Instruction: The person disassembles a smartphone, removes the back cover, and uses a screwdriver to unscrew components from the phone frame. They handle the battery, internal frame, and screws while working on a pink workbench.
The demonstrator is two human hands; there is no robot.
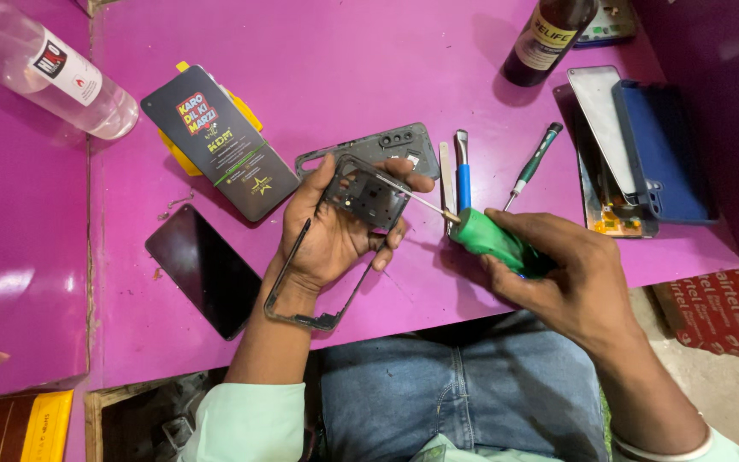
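Phone frame (348, 231) rests in left hand (335, 231), fingers curled around it; right hand (575, 274) fingers clench green-handled screwdriver (481, 235), tip touching frame.

On my far left lies a clear bottle with a white label (60, 67). A dark rectangular package (220, 141) lies beside it, a black screen (204, 269) nearer. Far right, a brown bottle's yellow label (549, 36); near right, a red carton (724, 310).

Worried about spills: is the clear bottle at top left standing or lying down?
Lying down: the clear bottle rests on its side across the pink table.
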